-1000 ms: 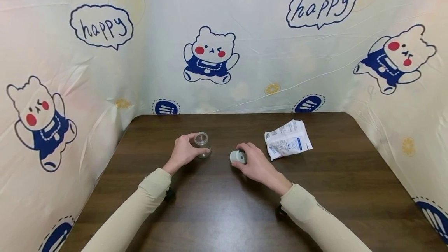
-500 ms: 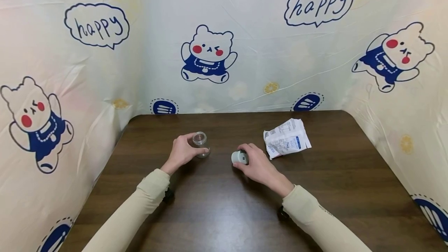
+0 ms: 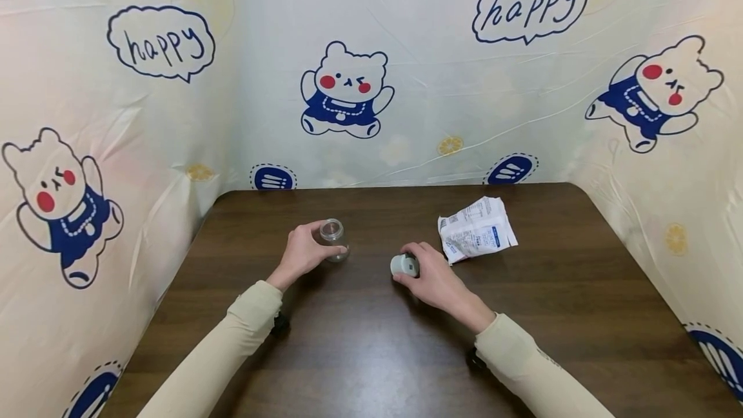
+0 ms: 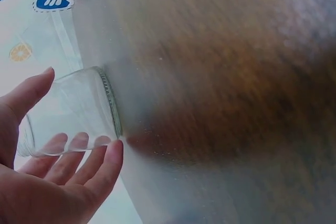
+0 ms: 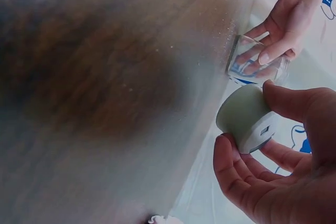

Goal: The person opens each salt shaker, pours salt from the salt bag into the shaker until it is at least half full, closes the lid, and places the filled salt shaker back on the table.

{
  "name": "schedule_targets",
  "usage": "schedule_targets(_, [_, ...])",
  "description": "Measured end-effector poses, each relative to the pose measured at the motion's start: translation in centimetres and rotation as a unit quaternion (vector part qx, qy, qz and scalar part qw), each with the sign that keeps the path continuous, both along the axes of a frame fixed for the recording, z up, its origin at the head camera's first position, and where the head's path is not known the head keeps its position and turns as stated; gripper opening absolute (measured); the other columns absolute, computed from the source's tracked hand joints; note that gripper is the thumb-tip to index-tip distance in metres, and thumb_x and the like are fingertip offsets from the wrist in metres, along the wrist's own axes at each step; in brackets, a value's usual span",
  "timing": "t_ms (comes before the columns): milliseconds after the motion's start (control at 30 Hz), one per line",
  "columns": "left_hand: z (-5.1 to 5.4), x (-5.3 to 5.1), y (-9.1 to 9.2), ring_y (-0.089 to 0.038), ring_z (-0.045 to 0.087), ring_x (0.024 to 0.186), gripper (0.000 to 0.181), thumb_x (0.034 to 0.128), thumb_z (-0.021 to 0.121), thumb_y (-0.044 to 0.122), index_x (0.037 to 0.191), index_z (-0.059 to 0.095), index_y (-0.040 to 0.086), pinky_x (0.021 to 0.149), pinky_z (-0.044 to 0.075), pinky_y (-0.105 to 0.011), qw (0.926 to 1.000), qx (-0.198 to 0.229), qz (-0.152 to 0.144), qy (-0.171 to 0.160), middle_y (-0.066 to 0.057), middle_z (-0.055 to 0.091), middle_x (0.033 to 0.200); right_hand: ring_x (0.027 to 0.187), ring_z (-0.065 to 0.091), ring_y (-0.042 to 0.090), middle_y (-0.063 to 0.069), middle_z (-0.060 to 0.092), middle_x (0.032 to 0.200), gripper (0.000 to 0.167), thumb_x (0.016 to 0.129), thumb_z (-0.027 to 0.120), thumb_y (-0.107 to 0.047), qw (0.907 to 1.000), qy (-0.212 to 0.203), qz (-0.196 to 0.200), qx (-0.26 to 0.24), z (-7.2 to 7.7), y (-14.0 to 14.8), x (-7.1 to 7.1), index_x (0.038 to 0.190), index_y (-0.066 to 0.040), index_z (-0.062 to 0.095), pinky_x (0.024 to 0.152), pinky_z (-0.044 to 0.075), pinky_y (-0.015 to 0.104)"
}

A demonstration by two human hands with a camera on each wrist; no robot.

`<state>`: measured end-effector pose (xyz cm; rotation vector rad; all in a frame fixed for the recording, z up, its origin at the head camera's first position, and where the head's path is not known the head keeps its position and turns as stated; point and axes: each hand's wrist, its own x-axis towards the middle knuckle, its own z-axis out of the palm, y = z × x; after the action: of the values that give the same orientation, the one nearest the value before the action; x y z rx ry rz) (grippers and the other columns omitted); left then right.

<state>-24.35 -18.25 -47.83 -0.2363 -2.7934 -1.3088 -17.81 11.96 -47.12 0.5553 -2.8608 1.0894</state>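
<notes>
In the head view we see a clear glass jar (image 3: 335,238) left of centre, upright on the dark brown wood-grain bench (image 3: 348,340). It has a round, uncovered mouth with a thick rim, smooth see-through walls and, in the left wrist view, a finely ribbed edge around the base. The left hand (image 3: 304,250) grasps it, thumb on one side and fingers curved round the other; we can see fingers through the glass.

Just right of centre in the head view, the right hand (image 3: 436,280) grips a pale grey-green cap (image 3: 402,266) between thumb and fingers. The cap is short and rounded, and the right wrist view shows a whiter band with a small dark-outlined rectangular mark.

Near the right hand, right of centre, lies a creased white packet (image 3: 477,231) with blue panels; its print is too small for us to read.

The left hand covers part of the jar in the head view, and the right hand hides the cap's far side. We cannot tell whether the cap touches the bench. In the left wrist view, the cap and right hand are cut off at the upper left corner.
</notes>
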Motion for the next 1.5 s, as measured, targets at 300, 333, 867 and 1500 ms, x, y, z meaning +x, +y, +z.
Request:
schedule_targets(300, [0.1,0.2,0.0,-0.027,0.069,0.108,0.060,0.0770,0.096,0.024,0.129,0.073,0.004,0.093,0.054,-0.048,1.0000,-0.004,0.001,0.006,-0.008,0.076,0.113,0.093,0.061,0.023,0.011,0.066,0.113,0.043,0.089,0.088,-0.022,1.0000,0.009,0.002,-0.001,-0.4,0.7,0.4,0.123,-0.005,0.067,0.082,0.055,0.041])
schedule_targets(333, [0.1,0.2,0.0,-0.027,0.069,0.107,0.060,0.0770,0.096,0.024,0.128,0.073,0.004,0.093,0.054,-0.048,1.0000,-0.005,0.001,0.007,-0.009,0.076,0.113,0.093,0.061,0.023,0.011,0.066,0.113,0.043,0.089,0.088,-0.022,0.9999,0.011,0.002,-0.001,-0.4,0.7,0.4,0.123,-0.005,0.067,0.082,0.055,0.040])
schedule_targets(867, [0.0,0.5,0.0,-0.029,0.067,0.108,0.063,0.0801,0.095,0.028,0.132,0.069,0.005,0.095,0.052,-0.050,0.9996,-0.020,-0.003,0.017,-0.010,0.074,0.116,0.100,0.062,0.024,0.011,0.066,0.116,0.046,0.089,0.087,-0.022,0.9997,0.020,-0.012,0.002,-0.3,2.1,1.1,0.126,-0.002,0.066,0.086,0.053,0.042])
schedule_targets(1500, [1.0,3.4,-1.4,-0.041,0.063,0.117,0.073,0.0796,0.094,0.011,0.138,0.054,-0.006,0.101,0.048,-0.056,0.9987,-0.011,0.040,0.029,-0.025,0.067,0.124,0.101,0.063,0.025,0.011,0.067,0.117,0.045,0.089,0.087,-0.020,0.9996,0.010,-0.026,0.007,-0.3,3.1,2.0,0.125,-0.003,0.066,0.087,0.053,0.044])
